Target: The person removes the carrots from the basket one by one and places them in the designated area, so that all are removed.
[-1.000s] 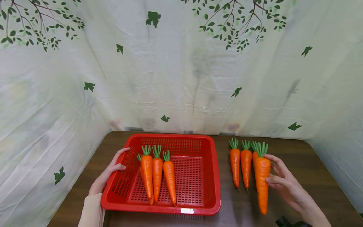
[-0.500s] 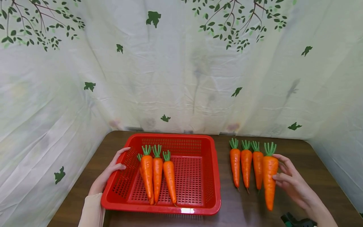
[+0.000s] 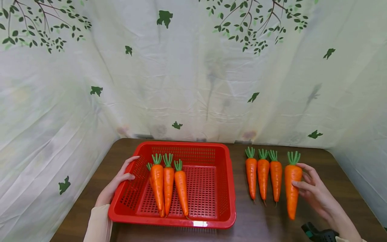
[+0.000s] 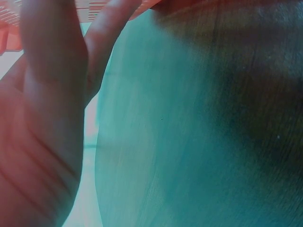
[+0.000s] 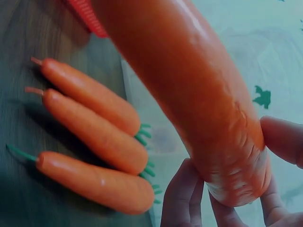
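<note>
R hand pinches carrot top; L hand flat on basket.

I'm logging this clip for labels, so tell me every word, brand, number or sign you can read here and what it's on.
None: no readable text in any view.
The basket bears a small white patch on its front rim, too small to show any writing.
The curtain shows only printed leaves and branches.
The carrot in the right hand is unmarked, as are the other carrots.
</note>
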{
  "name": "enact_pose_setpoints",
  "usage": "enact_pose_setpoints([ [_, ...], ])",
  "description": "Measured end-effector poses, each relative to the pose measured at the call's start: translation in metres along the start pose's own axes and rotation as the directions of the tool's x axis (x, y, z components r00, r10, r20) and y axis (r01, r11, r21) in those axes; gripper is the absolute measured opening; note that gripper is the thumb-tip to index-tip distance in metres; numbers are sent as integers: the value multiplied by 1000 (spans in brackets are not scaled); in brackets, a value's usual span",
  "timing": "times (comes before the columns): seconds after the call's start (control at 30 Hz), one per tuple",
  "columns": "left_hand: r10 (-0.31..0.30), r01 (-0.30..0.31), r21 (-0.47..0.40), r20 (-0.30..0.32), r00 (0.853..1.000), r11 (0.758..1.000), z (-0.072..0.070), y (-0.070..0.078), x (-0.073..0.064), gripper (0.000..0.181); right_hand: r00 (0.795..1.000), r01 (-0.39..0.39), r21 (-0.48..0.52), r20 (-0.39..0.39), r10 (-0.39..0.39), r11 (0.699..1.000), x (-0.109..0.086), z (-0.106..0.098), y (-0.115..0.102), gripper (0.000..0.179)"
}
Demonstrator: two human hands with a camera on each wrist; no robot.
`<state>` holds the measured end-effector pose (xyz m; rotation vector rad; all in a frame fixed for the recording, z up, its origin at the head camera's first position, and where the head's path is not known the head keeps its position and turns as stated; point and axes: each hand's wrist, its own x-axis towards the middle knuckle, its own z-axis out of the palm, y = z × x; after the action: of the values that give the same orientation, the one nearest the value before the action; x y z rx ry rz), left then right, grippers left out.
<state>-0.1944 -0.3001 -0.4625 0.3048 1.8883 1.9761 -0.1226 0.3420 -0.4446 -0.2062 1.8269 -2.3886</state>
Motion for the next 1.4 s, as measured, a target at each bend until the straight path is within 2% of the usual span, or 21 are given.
enact_pose_setpoints([
  [0.2, 3, -3, 1, 4, 1000, 1000, 0, 1, 1, 69, 997, -39, -56, -74, 35, 998, 3, -10, -2, 50],
  [0.43, 52, -52, 41, 12, 999, 998, -2, 0, 2, 69, 991, -70, -97, -121, 58, 993, 6, -22, 0, 49],
  [0.73, 24, -24, 22, 7, 1000, 999, -1, 0, 1, 70, 981, -114, -152, -172, 87, 982, 12, -32, 6, 49],
  [0.9, 2, -2, 5, 1, 1000, 1000, 0, 1, 0, 70, 970, -154, -206, -219, 108, 966, 17, -36, 11, 49],
  [1.07, -16, 16, -12, -7, 1000, 1000, 2, 2, -2, 71, 959, -197, -285, -254, 124, 938, 23, -38, 18, 49],
  [1.3, -17, 18, -28, 3, 1000, 999, 2, 2, -2, 70, 960, -203, -341, -254, 118, 918, 31, -40, 25, 49],
  [1.4, 1, -1, -12, 7, 1000, 1000, 1, 2, -2, 70, 960, -214, -366, -252, 125, 906, 33, -41, 27, 50],
])
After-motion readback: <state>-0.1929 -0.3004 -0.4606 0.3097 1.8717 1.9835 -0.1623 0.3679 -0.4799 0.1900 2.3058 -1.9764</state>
